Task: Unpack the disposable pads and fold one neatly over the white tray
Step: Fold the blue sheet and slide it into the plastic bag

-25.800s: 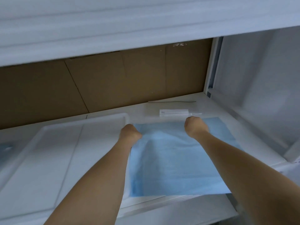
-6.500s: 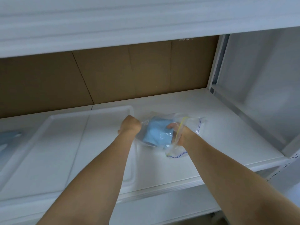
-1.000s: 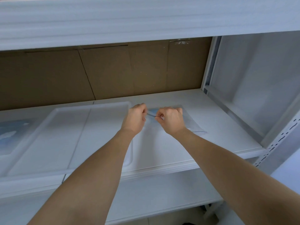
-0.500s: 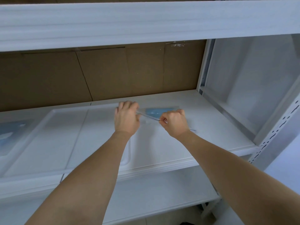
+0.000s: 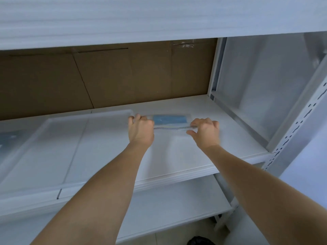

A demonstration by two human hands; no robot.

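A clear zip bag (image 5: 174, 132) lies flat on the white shelf, just right of the white tray (image 5: 53, 152). Inside it, at the far end, sits a folded blue disposable pad (image 5: 169, 119). My left hand (image 5: 140, 129) grips the bag's left end beside the tray's far right corner, fingers curled over it. My right hand (image 5: 205, 131) pinches the right end of the bag's dark zip line, which runs between the two hands. The tray has nothing in it.
Brown cardboard (image 5: 123, 76) backs the shelf and an upper shelf (image 5: 159, 18) hangs low overhead. A perforated white post (image 5: 300, 124) stands at the right. Something blue (image 5: 7, 140) lies at the far left. A lower shelf (image 5: 168, 206) sits beneath.
My hands have moved apart along the bag's zip line, the right one sliding to the right end. The bag now lies flatter on the shelf with the pad showing.
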